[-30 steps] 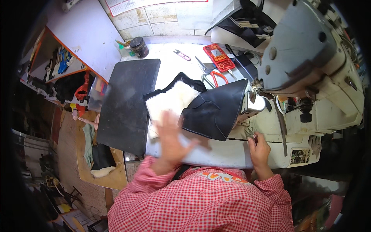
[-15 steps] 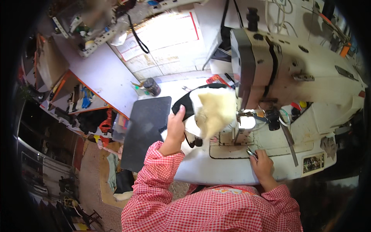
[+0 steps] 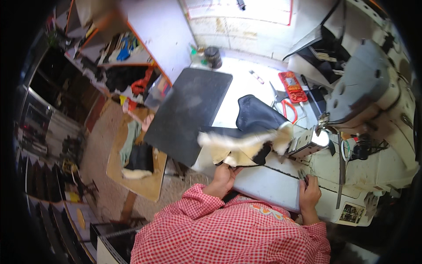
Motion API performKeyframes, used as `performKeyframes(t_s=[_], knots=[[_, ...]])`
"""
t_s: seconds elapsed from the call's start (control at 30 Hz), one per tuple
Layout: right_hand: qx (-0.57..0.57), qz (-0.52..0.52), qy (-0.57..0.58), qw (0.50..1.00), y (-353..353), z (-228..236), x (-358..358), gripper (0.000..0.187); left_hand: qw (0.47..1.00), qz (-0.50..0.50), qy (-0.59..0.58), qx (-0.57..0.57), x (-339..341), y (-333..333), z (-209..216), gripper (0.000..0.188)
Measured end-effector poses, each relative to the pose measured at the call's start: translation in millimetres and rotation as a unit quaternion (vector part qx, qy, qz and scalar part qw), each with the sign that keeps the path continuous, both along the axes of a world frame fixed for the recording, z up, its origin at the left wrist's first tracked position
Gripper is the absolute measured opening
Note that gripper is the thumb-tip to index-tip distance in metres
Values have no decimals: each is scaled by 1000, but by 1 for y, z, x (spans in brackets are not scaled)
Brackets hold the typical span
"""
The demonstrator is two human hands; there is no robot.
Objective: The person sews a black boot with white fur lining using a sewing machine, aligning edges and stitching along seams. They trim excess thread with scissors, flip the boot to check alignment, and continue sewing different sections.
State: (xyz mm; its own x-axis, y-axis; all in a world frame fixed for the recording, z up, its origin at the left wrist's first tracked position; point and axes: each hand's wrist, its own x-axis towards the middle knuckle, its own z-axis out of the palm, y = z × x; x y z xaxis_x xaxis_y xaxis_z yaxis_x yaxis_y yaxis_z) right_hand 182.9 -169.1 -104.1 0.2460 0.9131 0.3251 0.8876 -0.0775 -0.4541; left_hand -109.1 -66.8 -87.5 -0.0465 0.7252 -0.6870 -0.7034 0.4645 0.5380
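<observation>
Fleece-lined black leather piece [image 3: 246,143]: lies bunched at the near side of the white table [image 3: 268,187], pale pile showing in front, smooth leather behind; motion blurs the fleece.
Left hand [image 3: 225,178]: grip closed, pinching the piece's near edge, fingertips partly hidden; apparently held there to steer it as the table bears the weight.
Right hand [image 3: 310,191]: grip curled nearly shut around a small metal tool [image 3: 303,176], too small to name, likely so it stays ready.
Sewing machine [image 3: 369,83]: stands at right, its narrow lit arm by the piece; blur hides whether they touch.
Black board [image 3: 193,105]: lies flat at left.
Red case [image 3: 292,87]: sits beyond the leather, seemingly set back to leave working room.
Dark jar [image 3: 212,57]: stands farthest, near the wall [image 3: 237,33].
</observation>
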Motion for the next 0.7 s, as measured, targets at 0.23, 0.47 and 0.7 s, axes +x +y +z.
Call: performKeyframes(t_s=[0.23, 0.47, 0.7], knots=[[34, 28, -154, 987, 4, 14, -7, 29, 987, -65, 95, 115, -24, -23, -31, 29], [55, 219, -15, 974, 39, 25, -64, 30, 554, -82, 732, 388, -57, -3, 21, 56], [26, 174, -99, 979, 144, 78, -119, 53, 684, -298, 472, 470, -85, 83, 59, 30]])
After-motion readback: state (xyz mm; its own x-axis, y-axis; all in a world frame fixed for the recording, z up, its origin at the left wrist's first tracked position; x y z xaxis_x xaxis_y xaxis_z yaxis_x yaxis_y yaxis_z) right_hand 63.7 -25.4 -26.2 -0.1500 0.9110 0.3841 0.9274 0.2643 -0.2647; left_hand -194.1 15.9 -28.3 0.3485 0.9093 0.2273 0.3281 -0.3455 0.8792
